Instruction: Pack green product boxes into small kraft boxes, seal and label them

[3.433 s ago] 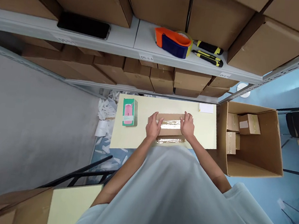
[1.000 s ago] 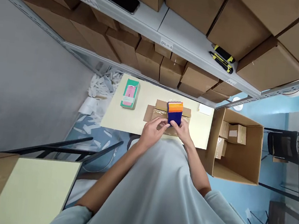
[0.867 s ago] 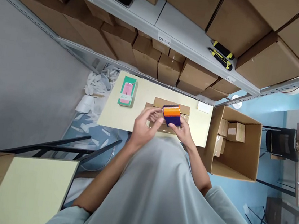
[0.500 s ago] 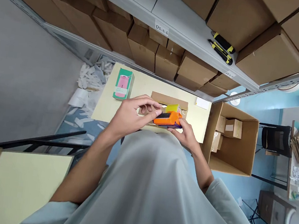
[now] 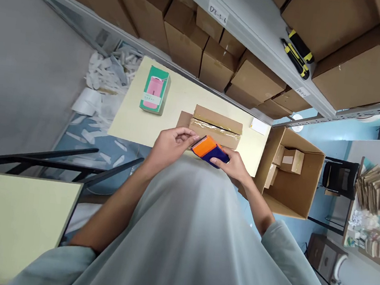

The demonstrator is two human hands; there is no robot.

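My right hand grips an orange and dark blue tape dispenser above the near edge of the cream table. My left hand has its thumb and forefinger pinched together at the dispenser's left end; what lies between them is too small to make out. Just beyond both hands, a brown cardboard box lies on the table, with shiny clear tape along its top. Part of that box is hidden behind my hands and the dispenser.
A green box with a pink cup picture stands on the table at left. A small white box lies at right. Beside the table is a large open carton holding small boxes. Two utility knives lie on the shelf above.
The dispenser has been turned over, so its dark blue side now shows and the yellow roll is hidden. My left fingers have closed at its end. The view has shifted slightly.
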